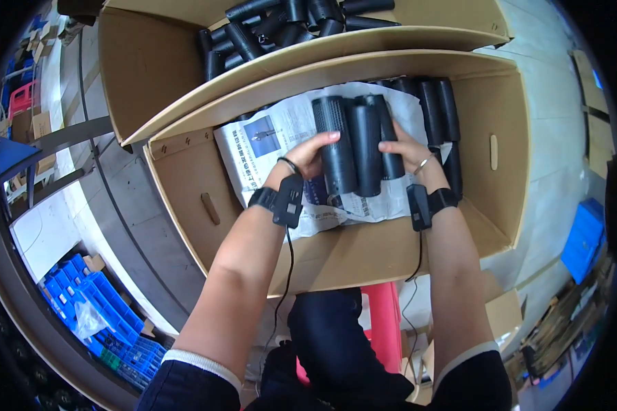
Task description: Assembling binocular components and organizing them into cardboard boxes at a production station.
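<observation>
Three black ribbed cylinders (356,147) are held side by side over a sheet of newspaper (267,137) inside an open cardboard box (185,185). My left hand (308,156) presses against the left cylinder. My right hand (410,154) grips the right side of the bunch. Both wrists carry black bands with small devices. More black cylinders (440,109) lie along the box's right side, partly under the paper.
A second cardboard box (144,68) behind holds several more black cylinders (281,24). Blue plastic crates (92,301) sit on the floor at lower left, another blue bin (583,236) at right. A red stool (384,322) is under me.
</observation>
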